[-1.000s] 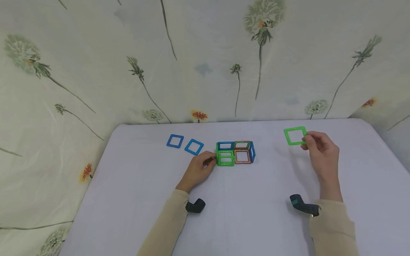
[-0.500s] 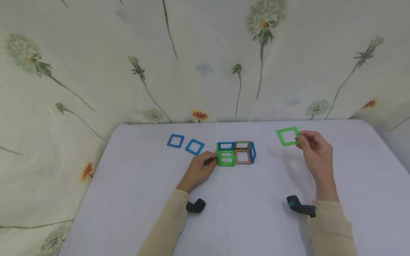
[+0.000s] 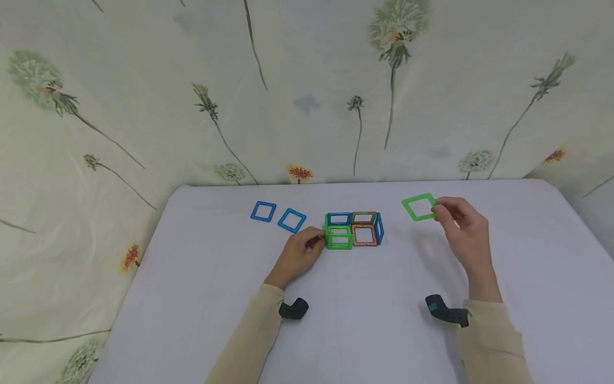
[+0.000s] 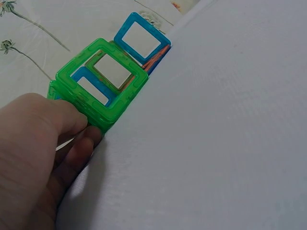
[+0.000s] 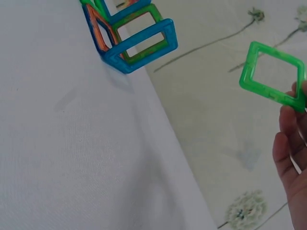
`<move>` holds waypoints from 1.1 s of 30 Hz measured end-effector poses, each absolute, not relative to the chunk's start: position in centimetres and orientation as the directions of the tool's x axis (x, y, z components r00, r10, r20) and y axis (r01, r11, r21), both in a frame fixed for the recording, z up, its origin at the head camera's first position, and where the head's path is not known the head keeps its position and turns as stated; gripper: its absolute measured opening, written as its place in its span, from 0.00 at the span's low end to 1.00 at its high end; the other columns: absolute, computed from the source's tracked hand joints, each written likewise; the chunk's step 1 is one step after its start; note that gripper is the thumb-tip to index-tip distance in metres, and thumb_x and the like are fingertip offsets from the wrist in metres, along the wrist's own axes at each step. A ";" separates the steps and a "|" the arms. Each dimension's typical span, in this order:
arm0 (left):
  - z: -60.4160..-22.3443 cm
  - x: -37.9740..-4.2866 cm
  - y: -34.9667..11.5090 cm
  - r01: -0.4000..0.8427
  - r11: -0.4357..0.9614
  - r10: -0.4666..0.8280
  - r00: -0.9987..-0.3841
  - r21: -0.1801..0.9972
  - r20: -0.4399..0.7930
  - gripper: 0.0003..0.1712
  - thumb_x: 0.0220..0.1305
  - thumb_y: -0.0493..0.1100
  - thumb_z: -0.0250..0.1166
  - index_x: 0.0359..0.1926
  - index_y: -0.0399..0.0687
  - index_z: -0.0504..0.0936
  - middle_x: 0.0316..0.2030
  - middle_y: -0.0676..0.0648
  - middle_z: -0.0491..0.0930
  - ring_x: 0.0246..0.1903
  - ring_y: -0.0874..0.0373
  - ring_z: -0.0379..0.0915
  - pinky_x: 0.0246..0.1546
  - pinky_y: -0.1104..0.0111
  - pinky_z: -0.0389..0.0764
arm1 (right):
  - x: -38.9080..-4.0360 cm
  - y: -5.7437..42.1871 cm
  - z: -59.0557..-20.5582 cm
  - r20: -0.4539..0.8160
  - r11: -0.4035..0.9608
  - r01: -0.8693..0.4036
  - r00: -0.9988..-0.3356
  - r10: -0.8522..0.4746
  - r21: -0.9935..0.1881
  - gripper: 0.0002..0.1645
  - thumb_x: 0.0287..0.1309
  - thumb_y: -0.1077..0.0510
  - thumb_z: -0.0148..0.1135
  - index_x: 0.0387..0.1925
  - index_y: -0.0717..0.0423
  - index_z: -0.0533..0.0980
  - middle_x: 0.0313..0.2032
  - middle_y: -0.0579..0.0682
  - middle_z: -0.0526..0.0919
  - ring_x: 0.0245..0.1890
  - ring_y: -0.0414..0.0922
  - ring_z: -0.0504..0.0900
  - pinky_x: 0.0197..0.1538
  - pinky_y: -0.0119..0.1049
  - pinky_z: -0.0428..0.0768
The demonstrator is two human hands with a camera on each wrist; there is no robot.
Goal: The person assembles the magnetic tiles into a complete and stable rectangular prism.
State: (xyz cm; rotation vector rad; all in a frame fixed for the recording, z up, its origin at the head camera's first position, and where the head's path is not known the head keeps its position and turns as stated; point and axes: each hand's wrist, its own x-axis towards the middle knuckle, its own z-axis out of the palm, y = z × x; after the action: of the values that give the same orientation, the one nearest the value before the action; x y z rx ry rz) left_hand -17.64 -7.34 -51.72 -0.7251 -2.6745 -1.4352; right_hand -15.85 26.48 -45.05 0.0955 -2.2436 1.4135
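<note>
My left hand (image 3: 298, 255) pinches the left edge of a small open box of magnetic tiles (image 3: 339, 234) with thumb and fingers. In the left wrist view an upright green tile (image 4: 103, 113) forms the box's near-left wall. An orange tile (image 3: 365, 244) lies flat in the right half, and a blue tile (image 3: 379, 230) stands at the right end. Blue and green tiles make the back wall. Off to the right, my right hand (image 3: 465, 229) holds up a single green square magnetic tile (image 3: 424, 218) by its right edge, above the table.
Two loose blue square tiles, one farther left (image 3: 260, 219) and one nearer the box (image 3: 286, 228), lie on the white-covered table (image 3: 374, 309). A flower-patterned cloth (image 3: 316, 138) rises behind the table's back edge. Each wrist carries a dark camera mount.
My right hand has moved left with the green tile, towards the box, and the tile has tilted a little. The left hand and the box have stayed in place.
</note>
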 end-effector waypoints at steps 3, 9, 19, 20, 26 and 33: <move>-51.6 -17.6 -7.3 0.399 0.470 0.386 -0.895 0.787 0.223 0.12 0.66 0.39 0.57 0.49 0.52 0.80 0.42 0.55 0.81 0.39 0.65 0.75 0.43 0.73 0.78 | -15.9 26.4 -45.1 0.443 0.459 -0.323 -0.879 0.180 -0.828 0.13 0.62 0.62 0.57 0.46 0.65 0.76 0.38 0.34 0.79 0.36 0.32 0.78 0.43 0.17 0.73; -51.8 -17.8 -7.4 0.396 0.476 0.382 -0.897 0.785 0.221 0.12 0.66 0.39 0.57 0.49 0.53 0.80 0.42 0.56 0.81 0.39 0.67 0.74 0.43 0.73 0.78 | -15.7 25.8 -44.3 0.455 0.445 -0.349 -0.877 0.155 -0.824 0.12 0.61 0.65 0.58 0.45 0.66 0.77 0.38 0.33 0.79 0.38 0.31 0.78 0.45 0.17 0.73; -51.8 -17.7 -7.3 0.400 0.468 0.385 -0.895 0.788 0.225 0.12 0.66 0.39 0.57 0.49 0.52 0.80 0.43 0.55 0.81 0.39 0.65 0.74 0.43 0.73 0.78 | -16.0 25.7 -44.9 0.476 0.470 -0.376 -0.873 0.109 -0.798 0.11 0.60 0.64 0.59 0.44 0.64 0.78 0.37 0.32 0.80 0.39 0.31 0.76 0.44 0.19 0.70; -51.8 -17.7 -7.3 0.401 0.468 0.386 -0.894 0.787 0.227 0.12 0.66 0.39 0.57 0.49 0.52 0.80 0.43 0.55 0.81 0.39 0.65 0.74 0.43 0.73 0.78 | -16.0 25.6 -44.9 0.477 0.470 -0.381 -0.873 0.102 -0.797 0.11 0.60 0.65 0.59 0.44 0.64 0.78 0.37 0.32 0.80 0.39 0.32 0.76 0.45 0.20 0.70; -51.9 -17.8 -7.3 0.404 0.472 0.386 -0.894 0.784 0.228 0.12 0.66 0.39 0.57 0.49 0.52 0.79 0.43 0.55 0.81 0.39 0.66 0.74 0.43 0.74 0.78 | -15.8 24.7 -44.6 0.473 0.468 -0.394 -0.879 0.060 -0.791 0.11 0.59 0.64 0.60 0.44 0.60 0.79 0.37 0.33 0.80 0.40 0.34 0.76 0.45 0.21 0.70; -51.9 -17.8 -7.3 0.400 0.472 0.382 -0.896 0.785 0.227 0.13 0.66 0.39 0.57 0.50 0.52 0.80 0.43 0.55 0.81 0.39 0.66 0.74 0.43 0.73 0.78 | -15.8 23.7 -44.7 0.499 0.502 -0.438 -0.867 -0.015 -0.746 0.11 0.59 0.64 0.60 0.44 0.57 0.79 0.36 0.37 0.80 0.39 0.33 0.76 0.44 0.20 0.71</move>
State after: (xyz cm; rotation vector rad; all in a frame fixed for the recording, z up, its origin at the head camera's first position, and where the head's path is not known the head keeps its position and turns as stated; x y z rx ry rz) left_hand -17.76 -7.31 -51.93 -0.7117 -2.6785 -1.4372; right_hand -15.85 23.74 -44.74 0.3738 -2.3187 1.3279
